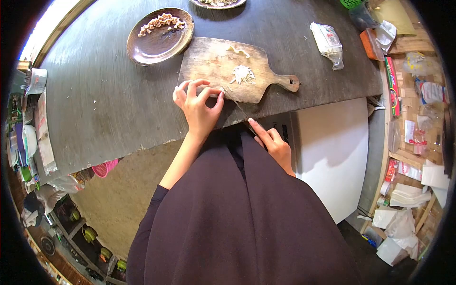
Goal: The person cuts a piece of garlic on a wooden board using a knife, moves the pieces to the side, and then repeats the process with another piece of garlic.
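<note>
A wooden cutting board (pixel 211 59) with a handle at its right lies near the front edge of the dark table. My right hand (pixel 273 142) is closed on a knife (pixel 241 109), whose thin blade reaches up-left to the board's front edge. My left hand (pixel 199 105) is at the board's front left, fingers bent, thumb and index close to a small pale piece (pixel 222 90) by the blade's tip. A little heap of white slivers (pixel 242 74) lies mid-board, with a pale curled strip (pixel 238 51) behind it.
A brown plate (pixel 152 50) with chopped brownish pieces (pixel 161 23) stands behind left of the board. Part of another plate (pixel 218 4) shows at the back. A white plastic packet (pixel 327 43) lies at the right. Below the table's front edge is a white panel (pixel 332 152).
</note>
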The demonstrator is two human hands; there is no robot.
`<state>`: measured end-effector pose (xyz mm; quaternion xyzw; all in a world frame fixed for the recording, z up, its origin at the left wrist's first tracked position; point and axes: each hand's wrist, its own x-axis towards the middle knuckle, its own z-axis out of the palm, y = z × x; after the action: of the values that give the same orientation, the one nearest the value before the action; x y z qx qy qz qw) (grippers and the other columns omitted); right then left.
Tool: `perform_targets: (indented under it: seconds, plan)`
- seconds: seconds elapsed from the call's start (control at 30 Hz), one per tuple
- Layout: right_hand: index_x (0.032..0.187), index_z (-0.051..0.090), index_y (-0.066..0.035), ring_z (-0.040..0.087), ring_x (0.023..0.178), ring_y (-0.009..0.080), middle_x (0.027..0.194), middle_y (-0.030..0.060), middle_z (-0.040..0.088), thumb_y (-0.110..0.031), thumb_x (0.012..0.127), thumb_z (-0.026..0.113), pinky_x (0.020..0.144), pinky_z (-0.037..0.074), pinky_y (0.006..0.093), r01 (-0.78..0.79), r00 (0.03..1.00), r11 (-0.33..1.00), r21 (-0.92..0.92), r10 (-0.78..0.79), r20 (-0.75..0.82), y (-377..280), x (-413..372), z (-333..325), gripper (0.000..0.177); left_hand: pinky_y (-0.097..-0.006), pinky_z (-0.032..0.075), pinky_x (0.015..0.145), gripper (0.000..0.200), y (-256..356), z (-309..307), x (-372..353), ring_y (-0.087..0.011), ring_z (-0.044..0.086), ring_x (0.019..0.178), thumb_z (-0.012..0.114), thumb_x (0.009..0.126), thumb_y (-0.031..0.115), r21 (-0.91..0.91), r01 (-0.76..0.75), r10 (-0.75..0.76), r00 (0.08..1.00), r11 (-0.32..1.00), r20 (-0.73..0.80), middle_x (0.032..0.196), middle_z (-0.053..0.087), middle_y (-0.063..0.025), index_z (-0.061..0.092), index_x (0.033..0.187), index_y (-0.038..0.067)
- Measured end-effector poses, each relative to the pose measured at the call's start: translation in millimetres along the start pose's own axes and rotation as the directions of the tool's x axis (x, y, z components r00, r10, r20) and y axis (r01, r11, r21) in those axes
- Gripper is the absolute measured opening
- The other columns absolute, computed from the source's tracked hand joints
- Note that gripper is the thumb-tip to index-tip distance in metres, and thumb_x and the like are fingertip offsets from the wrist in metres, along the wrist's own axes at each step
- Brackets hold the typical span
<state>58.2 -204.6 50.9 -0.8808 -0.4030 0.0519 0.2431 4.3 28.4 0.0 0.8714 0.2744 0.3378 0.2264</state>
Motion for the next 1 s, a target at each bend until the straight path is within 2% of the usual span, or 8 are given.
perform_targets:
  seconds: [0.07, 0.13, 0.37, 0.5, 0.57, 0.63, 0.77, 1.0]
  plan:
    - [0.15, 0.059, -0.041, 0.065, 0.061, 0.0215, 0.083, 0.0026, 0.054, -0.022, 0.094, 0.075, 0.058, 0.059, 0.0373, 0.01, 1.0, 1.0, -0.013, -0.01, 0.008, 1.7, 0.7, 1.7, 0.061, -0.0516, 0.028, 0.114, 0.013, -0.3, 0.1, 0.0, -0.0324, 0.047, 0.13, 0.088, 0.075, 0.021, -0.007, -0.001, 0.001, 1.0, 1.0, -0.001, 0.119, 0.067, 0.0034, 0.079, 0.084, 0.021]
    - [0.15, 0.059, -0.041, 0.066, 0.061, 0.0213, 0.084, 0.0025, 0.054, -0.022, 0.094, 0.075, 0.057, 0.059, 0.0372, 0.006, 1.0, 1.0, -0.012, -0.006, 0.014, -0.6, 2.5, 1.1, 0.061, -0.0558, 0.027, 0.114, 0.013, -0.4, 0.7, 0.4, -0.0341, 0.047, 0.128, 0.087, 0.075, 0.021, -0.036, -0.004, 0.004, 1.0, 0.999, -0.011, 0.118, 0.065, 0.003, 0.076, 0.081, 0.022]
    - [0.15, 0.057, -0.044, 0.065, 0.059, 0.0213, 0.084, 0.0021, 0.054, -0.024, 0.094, 0.075, 0.056, 0.059, 0.0371, 0.032, 0.999, 0.996, -0.083, -0.033, -0.001, 2.6, 5.7, 13.7, 0.062, -0.0555, 0.027, 0.114, 0.013, -0.3, -0.4, 0.8, -0.0338, 0.047, 0.128, 0.087, 0.074, 0.019, -0.017, -0.007, 0.007, 1.0, 1.0, 0.0, 0.118, 0.065, 0.0033, 0.075, 0.082, 0.021]
    - [0.15, 0.058, -0.044, 0.065, 0.058, 0.0219, 0.084, 0.0026, 0.055, -0.024, 0.094, 0.076, 0.055, 0.058, 0.0367, 0.031, 0.999, 0.998, -0.062, -0.032, -0.018, -1.5, 19.1, 23.5, 0.062, -0.056, 0.027, 0.114, 0.013, -0.4, 0.2, -0.3, -0.0337, 0.047, 0.129, 0.087, 0.074, 0.02, -0.027, 0.001, 0.0, 1.0, 1.0, 0.007, 0.117, 0.065, 0.0035, 0.076, 0.082, 0.021]
    - [0.149, 0.06, -0.041, 0.065, 0.059, 0.0233, 0.084, 0.0038, 0.056, -0.02, 0.094, 0.075, 0.056, 0.057, 0.0377, 0.017, 0.999, 0.999, -0.034, -0.018, -0.035, -4.1, 21.1, 23.1, 0.061, -0.056, 0.027, 0.114, 0.013, -1.0, -1.0, 0.5, -0.0336, 0.047, 0.129, 0.087, 0.074, 0.02, -0.024, 0.002, -0.002, 1.0, 1.0, 0.003, 0.117, 0.065, 0.0036, 0.076, 0.081, 0.021]
    - [0.149, 0.06, -0.04, 0.065, 0.06, 0.0237, 0.083, 0.0043, 0.057, -0.018, 0.094, 0.074, 0.057, 0.057, 0.0384, -0.013, 0.999, 1.0, -0.003, 0.013, -0.046, -0.7, 17.3, 15.8, 0.061, -0.0518, 0.029, 0.114, 0.013, 0.5, -1.6, 0.6, -0.0334, 0.046, 0.131, 0.088, 0.075, 0.021, -0.021, 0.009, -0.008, 1.0, 1.0, 0.011, 0.118, 0.068, 0.0037, 0.078, 0.084, 0.021]
    - [0.149, 0.061, -0.035, 0.064, 0.061, 0.0244, 0.081, 0.0055, 0.057, -0.012, 0.094, 0.073, 0.058, 0.056, 0.0402, -0.034, 0.999, 0.998, 0.057, 0.036, -0.028, 4.3, 9.0, -0.7, 0.062, -0.0556, 0.028, 0.113, 0.013, 0.3, 0.3, 0.6, -0.034, 0.047, 0.128, 0.088, 0.075, 0.022, -0.043, 0.0, -0.001, 1.0, 0.999, -0.018, 0.117, 0.065, 0.0033, 0.076, 0.08, 0.021]
    - [0.15, 0.059, -0.04, 0.064, 0.061, 0.0221, 0.084, 0.0032, 0.057, -0.018, 0.094, 0.075, 0.059, 0.059, 0.0382, 0.004, 1.0, 1.0, 0.015, -0.004, 0.022, -0.5, 6.7, -0.5, 0.061, -0.052, 0.028, 0.114, 0.013, 0.9, -2.1, 1.0, -0.0333, 0.046, 0.131, 0.088, 0.075, 0.02, -0.018, 0.002, -0.002, 1.0, 1.0, 0.004, 0.119, 0.068, 0.0036, 0.078, 0.083, 0.021]
